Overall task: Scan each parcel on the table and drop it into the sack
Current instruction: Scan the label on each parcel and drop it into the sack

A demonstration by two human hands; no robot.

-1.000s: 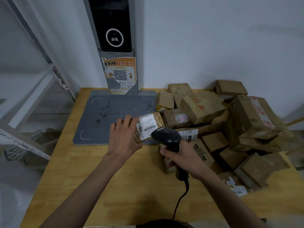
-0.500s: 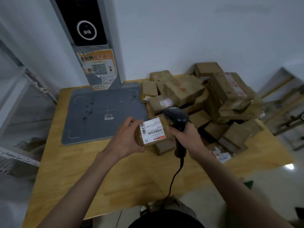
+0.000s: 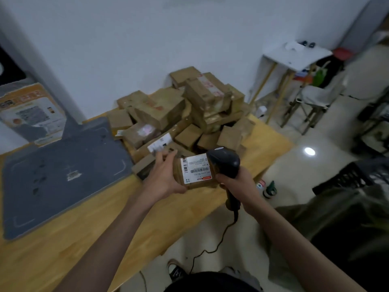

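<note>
My left hand (image 3: 164, 178) grips a small brown parcel (image 3: 194, 172) with a white barcode label facing up, held above the table's right edge. My right hand (image 3: 237, 182) grips the handle of a black corded barcode scanner (image 3: 224, 163), whose head sits right against the parcel's right side. Behind them, a heap of several brown cardboard parcels (image 3: 181, 114) is piled on the wooden table (image 3: 84, 239). At the lower right, a dark sack (image 3: 336, 224) stands on the floor beside the table.
A grey scanning mat (image 3: 59, 175) covers the table's left part, below a kiosk post with a QR poster (image 3: 31, 114). A small white table (image 3: 294, 55) and a chair (image 3: 317, 95) stand at the right. Two small bottles (image 3: 266, 187) sit on the floor.
The view has swung to the right. Both hands moved right with the parcel and scanner, from over the table's middle to its right edge, and the sack came into view.
</note>
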